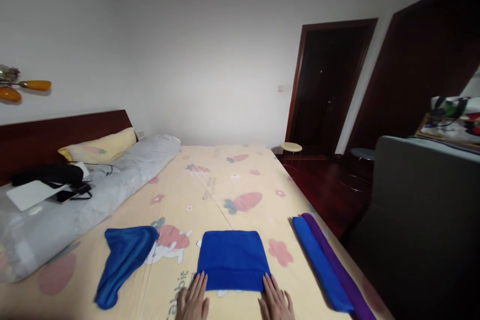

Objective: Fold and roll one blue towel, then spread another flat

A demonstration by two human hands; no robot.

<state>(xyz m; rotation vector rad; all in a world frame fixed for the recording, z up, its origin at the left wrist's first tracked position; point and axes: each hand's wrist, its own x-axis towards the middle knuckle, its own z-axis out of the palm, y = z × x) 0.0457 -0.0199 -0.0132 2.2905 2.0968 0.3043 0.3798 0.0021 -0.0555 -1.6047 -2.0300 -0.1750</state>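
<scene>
A blue cloth (233, 259) lies flat on the bed in front of me, with a folded band along its near edge. My left hand (193, 298) rests with outstretched fingers on its near left corner. On the near right corner lie the fingertips of my right hand (276, 298), fingers also extended. Neither hand grips the cloth. A crumpled blue cloth (125, 260) is to the left. To the right, a long blue roll (321, 264) and a purple roll (339, 265) lie side by side.
The bed (210, 180) has a patterned cream sheet. A grey rolled quilt (123, 180) holds a black item and a phone (66, 196) at left, near a yellow pillow (103, 147). Beyond the bed's right edge stand a stool (291, 147) and a dark grey panel (423, 220).
</scene>
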